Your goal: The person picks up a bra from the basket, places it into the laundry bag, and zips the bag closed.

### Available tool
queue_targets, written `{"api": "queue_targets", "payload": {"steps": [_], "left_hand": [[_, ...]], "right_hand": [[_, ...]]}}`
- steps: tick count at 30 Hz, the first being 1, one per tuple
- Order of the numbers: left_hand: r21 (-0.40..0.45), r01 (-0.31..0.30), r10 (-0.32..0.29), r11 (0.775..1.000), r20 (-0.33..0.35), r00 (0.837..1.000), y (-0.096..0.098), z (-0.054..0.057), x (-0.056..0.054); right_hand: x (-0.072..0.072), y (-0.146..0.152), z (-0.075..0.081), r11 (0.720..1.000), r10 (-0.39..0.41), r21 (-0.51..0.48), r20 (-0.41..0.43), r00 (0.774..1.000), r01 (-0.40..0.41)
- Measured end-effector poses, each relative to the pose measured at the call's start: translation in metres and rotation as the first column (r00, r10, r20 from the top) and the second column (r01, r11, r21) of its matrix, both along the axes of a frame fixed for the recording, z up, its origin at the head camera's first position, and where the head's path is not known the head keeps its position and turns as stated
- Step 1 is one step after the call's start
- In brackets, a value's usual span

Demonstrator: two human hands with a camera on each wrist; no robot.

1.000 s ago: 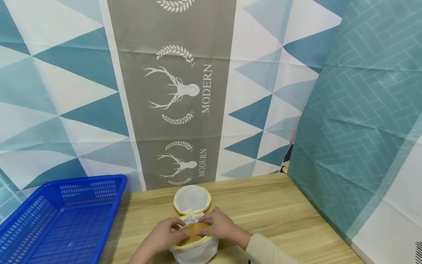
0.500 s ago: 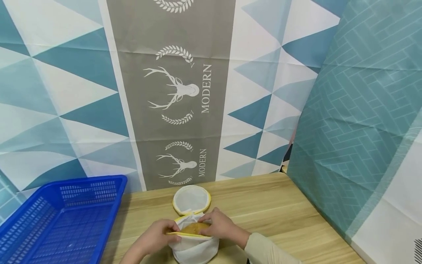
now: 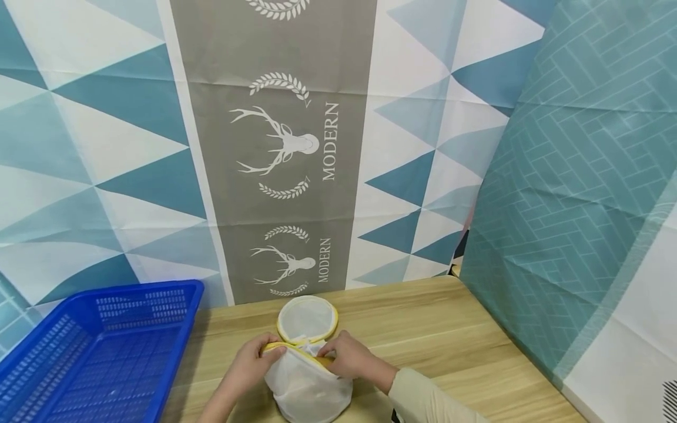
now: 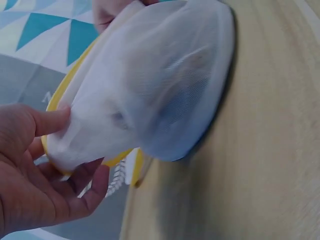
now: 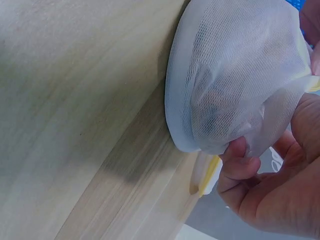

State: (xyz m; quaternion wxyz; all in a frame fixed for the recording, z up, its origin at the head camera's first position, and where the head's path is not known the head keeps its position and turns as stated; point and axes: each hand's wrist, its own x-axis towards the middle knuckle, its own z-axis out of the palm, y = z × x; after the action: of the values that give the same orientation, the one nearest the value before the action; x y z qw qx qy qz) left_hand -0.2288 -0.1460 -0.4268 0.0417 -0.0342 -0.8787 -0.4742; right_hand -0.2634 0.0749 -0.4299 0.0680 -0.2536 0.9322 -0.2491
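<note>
A white mesh laundry bag (image 3: 307, 390) with a yellow zip edge stands on the table, its round lid (image 3: 307, 318) folded back behind it. My left hand (image 3: 252, 364) pinches the bag's edge at the left and holds it raised; in the left wrist view the thumb lies outside the mesh. At the right side my right hand (image 3: 349, 355) grips the bag's edge, with fingers curled on the mesh (image 5: 235, 85). Only a sliver of an orange-brown thing (image 3: 324, 362) shows in the mouth; the mesh hides the rest, so its kind is unclear.
A blue plastic basket (image 3: 193, 311) with slotted sides stands at the left. The wooden table (image 3: 423, 329) ends at a patterned cloth backdrop (image 3: 285, 176). A teal cloth panel (image 3: 560, 205) rises along the right edge.
My left hand went from the orange-brown thing inside to the bag's near edge and lifted it up, covering most of that thing. The right hand has hardly moved.
</note>
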Motion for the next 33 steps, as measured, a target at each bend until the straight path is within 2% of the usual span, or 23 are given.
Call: {"api": "queue_targets", "payload": {"steps": [4, 7, 11, 14, 21, 24, 30, 33], "left_hand": [[-0.033, -0.032, 0.032, 0.999, 0.004, 0.999, 0.004, -0.004, 0.000], [-0.014, -0.030, 0.031, 0.999, 0.029, 0.999, 0.005, -0.005, 0.000], [0.012, -0.037, 0.037, 0.999, 0.035, 0.999, 0.004, -0.004, -0.001], [0.005, -0.033, 0.033, 0.999, 0.039, 0.999, 0.003, -0.003, -0.002], [0.007, -0.031, 0.031, 0.999, 0.083, 0.996, 0.001, 0.000, -0.001], [0.009, -0.041, 0.040, 0.999, 0.098, 0.994, -0.001, 0.001, -0.001], [0.034, -0.043, 0.039, 0.999, 0.102, 0.994, -0.009, 0.001, 0.000], [0.054, -0.038, 0.031, 0.998, 0.122, 0.992, -0.013, 0.000, 0.000]], "right_hand": [[-0.003, 0.003, 0.001, 0.999, 0.000, -0.041, 0.065, 0.998, 0.003], [-0.007, 0.006, 0.003, 0.995, 0.004, -0.095, 0.143, 0.990, 0.010], [-0.013, 0.014, 0.010, 0.989, 0.002, -0.144, 0.174, 0.985, 0.024], [-0.016, 0.020, 0.015, 0.986, 0.005, -0.166, 0.162, 0.987, 0.023], [-0.023, 0.037, 0.019, 0.965, 0.115, -0.254, 0.170, 0.979, -0.069], [-0.024, 0.041, 0.019, 0.955, 0.139, -0.283, 0.162, 0.977, -0.089], [-0.025, 0.044, 0.019, 0.950, 0.037, -0.312, 0.152, 0.988, 0.013], [-0.025, 0.045, 0.019, 0.941, 0.010, -0.334, 0.162, 0.987, 0.045]]}}
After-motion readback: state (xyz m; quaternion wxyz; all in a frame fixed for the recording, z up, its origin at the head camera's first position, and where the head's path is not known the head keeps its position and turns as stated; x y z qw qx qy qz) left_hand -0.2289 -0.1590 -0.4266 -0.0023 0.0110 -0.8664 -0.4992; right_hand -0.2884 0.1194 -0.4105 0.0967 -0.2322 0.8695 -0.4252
